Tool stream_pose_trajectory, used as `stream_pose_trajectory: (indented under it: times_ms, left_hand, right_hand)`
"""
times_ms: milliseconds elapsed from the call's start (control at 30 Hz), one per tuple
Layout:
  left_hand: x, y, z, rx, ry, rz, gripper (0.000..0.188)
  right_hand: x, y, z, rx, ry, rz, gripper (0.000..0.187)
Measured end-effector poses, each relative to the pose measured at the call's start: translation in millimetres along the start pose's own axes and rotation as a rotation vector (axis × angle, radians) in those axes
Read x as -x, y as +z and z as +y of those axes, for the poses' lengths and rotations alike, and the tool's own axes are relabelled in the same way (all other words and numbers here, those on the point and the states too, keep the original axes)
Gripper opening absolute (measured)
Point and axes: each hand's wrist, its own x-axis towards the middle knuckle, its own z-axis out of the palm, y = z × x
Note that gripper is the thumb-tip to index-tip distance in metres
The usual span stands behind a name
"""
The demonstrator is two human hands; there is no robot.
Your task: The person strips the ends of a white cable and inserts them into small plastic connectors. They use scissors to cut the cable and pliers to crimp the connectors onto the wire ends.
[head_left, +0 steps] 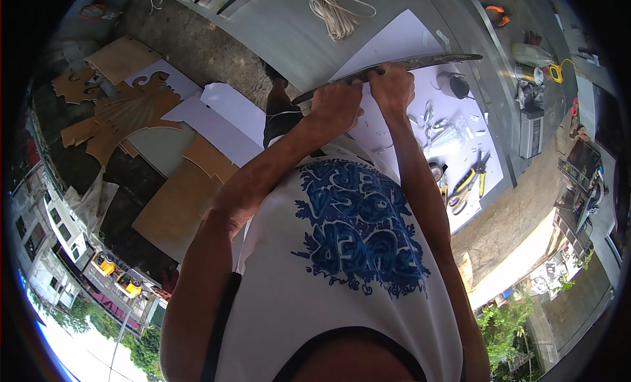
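Observation:
A long, thin, slightly curved dark strip (440,61) lies crosswise in front of me above the table, seen nearly edge-on. My left hand (336,107) is closed around its left part, fingers curled. Close beside it, my right hand (392,91) grips the strip near its middle, and the right end reaches out past that hand. Beneath is a white sheet (401,43) on the grey table (276,23). Right of my right hand are a grey cylindrical container (453,85) and small clear scraps (435,127). Yellow-and-black pliers (468,179) lie nearer my right forearm.
A coil of pale cord (335,19) rests farther back on the table. Orange-handled scissors (497,16), a clear bottle (531,55) and a yellow cord (557,71) sit at the right. Cut brown boards (135,116) and a white panel (230,119) lie to the left.

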Motion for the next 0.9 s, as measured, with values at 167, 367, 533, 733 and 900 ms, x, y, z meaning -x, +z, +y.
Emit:
stream_pose_trajectory:
  times_ms: [167, 367, 533, 733, 900]
  left_hand:
    - [1, 5, 1, -0.002, 0.011, 0.037, 0.043]
    - [5, 9, 4, 0.089, 0.001, 0.111, 0.049]
    - [1, 15, 0, 0.065, 0.011, 0.088, 0.049]
    - [-3, 18, 0, 0.044, 0.021, 0.133, 0.046]
    - [-5, 23, -1, 0.048, 0.037, 0.174, 0.040]
  right_hand:
    - [0, 1, -1, 0.009, 0.003, 0.000, 0.025]
    - [-1, 4, 3, -0.019, -0.013, -0.003, 0.024]
    - [-1, 3, 2, -0.024, -0.023, 0.011, 0.024]
    - [0, 5, 3, -0.044, -0.043, 0.044, 0.021]
    - [8, 10, 16, -0.258, -0.129, 0.135, 0.018]
